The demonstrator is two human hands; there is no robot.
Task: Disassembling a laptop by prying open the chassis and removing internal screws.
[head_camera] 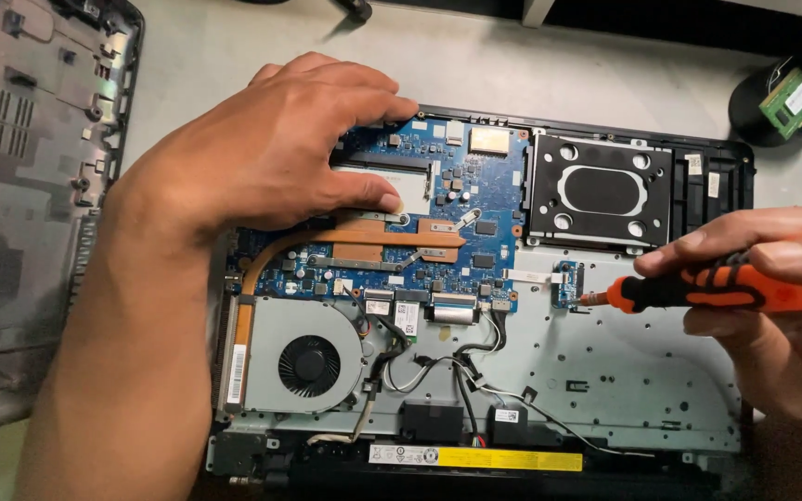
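Nearest the camera, along the bottom edge of the opened laptop (605, 390), lies a long battery (475, 457) with a yellow strip, and just above it a bundle of black and white wires (457, 366). At the lower left of the laptop sits the round fan (308, 365), with a copper pipe (345, 239) curving up from it across the blue circuit board (475, 199).

The right hand (772, 278) is closed around an orange and black screwdriver (717, 289), held almost level, its tip touching a small blue board (568, 283) just right of the main one. The left hand (271, 148) lies spread and flat on the upper left part of the circuit board, thumb resting by the copper pipe, holding nothing.

Further back, at the laptop's upper right, is an empty black drive bay (601, 190). On the grey desk (475, 56), the removed bottom cover (20, 186) lies at the far left, and a small green chip board (789, 95) rests on a dark round object at the far right.
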